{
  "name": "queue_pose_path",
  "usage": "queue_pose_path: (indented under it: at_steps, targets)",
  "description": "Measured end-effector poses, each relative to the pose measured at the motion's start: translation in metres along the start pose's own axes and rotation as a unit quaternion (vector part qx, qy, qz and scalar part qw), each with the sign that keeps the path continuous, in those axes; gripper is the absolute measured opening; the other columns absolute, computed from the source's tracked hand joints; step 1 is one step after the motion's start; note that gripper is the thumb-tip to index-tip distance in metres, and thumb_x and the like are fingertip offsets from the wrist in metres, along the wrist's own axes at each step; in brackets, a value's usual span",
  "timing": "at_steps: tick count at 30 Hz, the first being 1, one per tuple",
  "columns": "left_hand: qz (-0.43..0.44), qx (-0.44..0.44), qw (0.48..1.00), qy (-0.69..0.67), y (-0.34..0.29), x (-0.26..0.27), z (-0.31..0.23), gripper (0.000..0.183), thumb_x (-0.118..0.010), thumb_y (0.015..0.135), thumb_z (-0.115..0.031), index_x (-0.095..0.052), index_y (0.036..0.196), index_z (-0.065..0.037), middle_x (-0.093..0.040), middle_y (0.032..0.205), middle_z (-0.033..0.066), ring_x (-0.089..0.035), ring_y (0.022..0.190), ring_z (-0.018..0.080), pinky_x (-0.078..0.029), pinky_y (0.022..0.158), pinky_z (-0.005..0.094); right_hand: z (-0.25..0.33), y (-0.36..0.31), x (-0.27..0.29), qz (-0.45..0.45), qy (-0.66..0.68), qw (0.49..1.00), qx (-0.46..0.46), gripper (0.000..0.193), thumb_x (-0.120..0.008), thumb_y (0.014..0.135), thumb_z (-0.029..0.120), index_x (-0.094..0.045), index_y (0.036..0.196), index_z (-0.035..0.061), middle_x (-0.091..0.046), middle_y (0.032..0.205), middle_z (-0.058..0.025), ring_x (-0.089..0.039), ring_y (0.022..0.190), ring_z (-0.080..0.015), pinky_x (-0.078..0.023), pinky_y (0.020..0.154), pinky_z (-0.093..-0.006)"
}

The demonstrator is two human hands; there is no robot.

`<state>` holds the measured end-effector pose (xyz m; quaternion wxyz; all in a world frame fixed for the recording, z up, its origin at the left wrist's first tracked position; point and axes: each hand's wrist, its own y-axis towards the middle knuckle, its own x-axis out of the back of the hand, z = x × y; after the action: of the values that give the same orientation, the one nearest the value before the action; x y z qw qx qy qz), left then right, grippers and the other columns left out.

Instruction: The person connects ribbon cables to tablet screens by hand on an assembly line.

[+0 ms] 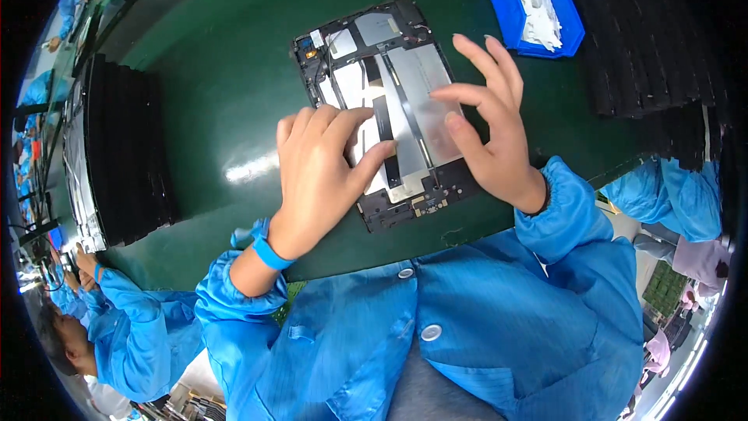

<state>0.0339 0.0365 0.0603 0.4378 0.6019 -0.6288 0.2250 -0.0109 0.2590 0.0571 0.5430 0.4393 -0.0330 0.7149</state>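
Observation:
An opened tablet (432, 140) lies slightly tilted on the green tabletop, showing silver inner plates, a black frame and thin cables. A flat black ribbon strip (387, 126) runs lengthwise down its middle. My left hand (315, 160), with a blue band at the wrist, rests over the tablet's left side. Its thumb and index finger are apart, their tips at the strip. Over the right side hovers my right hand (495, 125), fingers spread, with nothing visible between them. Small circuit parts (431, 206) show along the tablet's near edge. My left hand covers part of the left edge.
A blue bin (575, 27) with white paper-like pieces stands at the far right. Dark stacks of flat panels flank me, one on the left (128, 152) and one on the right (639, 39). A co-worker in blue (148, 335) sits at the lower left.

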Motion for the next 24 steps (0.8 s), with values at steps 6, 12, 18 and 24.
queue_pose_path:
  at_steps: [6, 12, 18, 24]
  targets:
    - [-0.132, -0.197, 0.971, 0.039, -0.019, -0.003, 0.011, 0.015, -0.076, 0.067, -0.018, -0.069, 0.081, -0.018, -0.054, 0.074, -0.005, -0.051, 0.074, 0.0151, -0.033, 0.078, 0.0332, 0.001, -0.001, 0.002, 0.074, -0.005, 0.995, 0.069, 0.018, -0.068, 0.078, 0.013, -0.067, 0.096, 0.0151, -0.054, 0.133, -0.007, -0.033, 0.134, -0.0366, -0.022, 0.108, -0.0468]
    - [-0.175, -0.355, 0.899, 0.187, -0.031, -0.004, 0.007, 0.016, -0.068, 0.069, -0.02, -0.069, 0.084, -0.024, -0.057, 0.076, -0.0117, -0.053, 0.073, 0.0066, -0.033, 0.079, 0.027, 0.014, -0.002, -0.007, 0.143, 0.077, 0.98, 0.118, 0.017, -0.076, 0.072, 0.014, -0.066, 0.086, 0.0117, -0.067, 0.102, 0.0007, -0.057, 0.112, -0.0233, -0.032, 0.102, -0.0468]
    - [-0.179, -0.417, 0.871, 0.19, -0.036, -0.01, 0.011, 0.014, -0.071, 0.073, -0.02, -0.07, 0.085, -0.028, -0.056, 0.075, -0.0115, -0.053, 0.078, 0.0084, -0.032, 0.084, 0.031, 0.013, 0.004, -0.015, 0.145, 0.034, 0.976, 0.162, 0.015, -0.073, 0.075, 0.021, -0.062, 0.081, 0.012, -0.057, 0.082, -0.0015, -0.056, 0.095, -0.0222, -0.037, 0.097, -0.0454]
    - [-0.178, -0.451, 0.867, 0.116, -0.037, -0.013, 0.01, 0.009, -0.068, 0.077, -0.018, -0.067, 0.081, -0.026, -0.064, 0.087, -0.0092, -0.059, 0.089, 0.0099, -0.033, 0.092, 0.0322, 0.008, 0.019, -0.008, 0.109, -0.06, 0.98, 0.154, 0.01, -0.071, 0.078, 0.013, -0.062, 0.083, 0.0113, -0.06, 0.085, -0.0026, -0.056, 0.093, -0.0216, -0.038, 0.091, -0.041]
